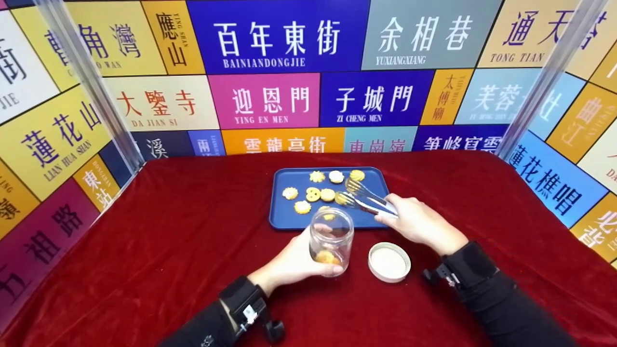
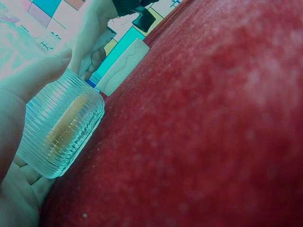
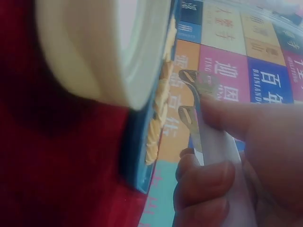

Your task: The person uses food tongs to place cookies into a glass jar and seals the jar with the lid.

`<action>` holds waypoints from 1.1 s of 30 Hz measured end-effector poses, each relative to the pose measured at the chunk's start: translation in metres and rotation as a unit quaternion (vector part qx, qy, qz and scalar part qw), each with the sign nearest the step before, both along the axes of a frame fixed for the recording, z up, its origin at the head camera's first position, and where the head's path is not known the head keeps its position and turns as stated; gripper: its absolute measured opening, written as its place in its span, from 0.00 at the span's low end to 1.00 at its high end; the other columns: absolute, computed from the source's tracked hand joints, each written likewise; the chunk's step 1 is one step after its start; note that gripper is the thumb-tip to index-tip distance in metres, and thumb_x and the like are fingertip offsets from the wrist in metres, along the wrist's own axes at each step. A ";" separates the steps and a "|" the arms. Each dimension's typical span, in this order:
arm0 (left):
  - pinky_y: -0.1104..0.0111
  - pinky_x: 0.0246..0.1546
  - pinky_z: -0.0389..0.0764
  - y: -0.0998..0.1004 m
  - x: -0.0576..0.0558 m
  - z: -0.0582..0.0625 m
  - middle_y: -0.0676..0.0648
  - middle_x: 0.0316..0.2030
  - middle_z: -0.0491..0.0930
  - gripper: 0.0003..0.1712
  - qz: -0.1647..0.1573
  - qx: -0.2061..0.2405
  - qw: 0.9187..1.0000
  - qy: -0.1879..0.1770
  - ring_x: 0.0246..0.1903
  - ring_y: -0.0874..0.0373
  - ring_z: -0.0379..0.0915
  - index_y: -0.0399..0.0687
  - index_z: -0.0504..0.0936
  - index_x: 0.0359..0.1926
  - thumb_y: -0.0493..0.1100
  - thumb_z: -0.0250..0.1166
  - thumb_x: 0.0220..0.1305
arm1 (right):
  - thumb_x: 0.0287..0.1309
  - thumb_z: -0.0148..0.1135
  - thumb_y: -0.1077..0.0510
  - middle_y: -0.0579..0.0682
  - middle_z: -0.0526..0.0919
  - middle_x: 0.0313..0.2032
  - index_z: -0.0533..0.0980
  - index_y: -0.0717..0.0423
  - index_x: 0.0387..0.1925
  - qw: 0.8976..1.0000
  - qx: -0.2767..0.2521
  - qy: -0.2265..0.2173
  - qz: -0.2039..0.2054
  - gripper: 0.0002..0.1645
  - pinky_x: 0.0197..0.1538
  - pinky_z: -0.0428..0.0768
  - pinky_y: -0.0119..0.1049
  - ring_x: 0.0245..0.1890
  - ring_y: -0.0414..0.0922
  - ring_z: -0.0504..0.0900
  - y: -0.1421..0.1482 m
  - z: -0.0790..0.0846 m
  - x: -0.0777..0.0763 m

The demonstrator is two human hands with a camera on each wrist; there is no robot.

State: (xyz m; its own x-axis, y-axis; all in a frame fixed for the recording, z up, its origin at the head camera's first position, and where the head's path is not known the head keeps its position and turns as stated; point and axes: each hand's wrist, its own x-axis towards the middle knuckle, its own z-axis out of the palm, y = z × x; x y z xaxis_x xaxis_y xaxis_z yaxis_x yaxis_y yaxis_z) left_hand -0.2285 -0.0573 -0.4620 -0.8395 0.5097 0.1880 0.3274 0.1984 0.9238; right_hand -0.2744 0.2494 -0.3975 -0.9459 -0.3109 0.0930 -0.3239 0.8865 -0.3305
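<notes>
My left hand [image 1: 291,260] grips a clear glass jar [image 1: 340,246], thumb and fingers wrapped round its side. A golden cookie [image 2: 68,125] lies at the bottom behind the ribbed glass, and the jar's mouth is uncovered. My right hand [image 1: 418,222] holds metal tongs [image 1: 378,205] by their handles. Their two slotted heads stand apart over the right side of a blue tray [image 1: 281,214], overlapping cookies there in the head view. Several pale yellow cookies [image 1: 302,207] of different shapes lie across the tray.
An off-white round lid [image 1: 389,262] lies on the red cloth [image 1: 193,231], right of the jar and near my right wrist. The jar stands in front of the tray's near edge. Behind the table rises a wall of coloured panels [image 1: 274,38] with lettering.
</notes>
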 end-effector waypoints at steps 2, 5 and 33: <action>0.63 0.62 0.80 0.000 0.000 0.000 0.58 0.55 0.85 0.46 0.000 0.001 1.000 0.001 0.55 0.62 0.82 0.55 0.72 0.68 0.50 0.86 0.51 | 0.71 0.69 0.42 0.54 0.82 0.37 0.77 0.60 0.58 1.000 0.007 0.002 -0.002 0.29 0.41 0.78 0.48 0.38 0.52 0.81 -0.002 -0.003 0.000; 0.63 0.62 0.80 0.000 0.000 0.000 0.58 0.54 0.85 0.45 0.002 0.000 1.000 0.001 0.54 0.62 0.82 0.55 0.73 0.67 0.50 0.86 0.51 | 0.72 0.68 0.42 0.56 0.84 0.40 0.76 0.62 0.60 1.000 0.012 0.002 -0.005 0.31 0.45 0.81 0.51 0.41 0.54 0.83 -0.004 -0.007 -0.001; 0.62 0.62 0.80 0.000 0.001 0.001 0.56 0.56 0.85 0.48 -0.002 0.001 1.000 0.000 0.56 0.62 0.82 0.49 0.72 0.69 0.50 0.86 0.51 | 0.74 0.66 0.50 0.48 0.73 0.23 0.75 0.51 0.35 0.999 0.029 0.039 0.018 0.13 0.33 0.72 0.44 0.28 0.50 0.77 0.002 -0.015 0.000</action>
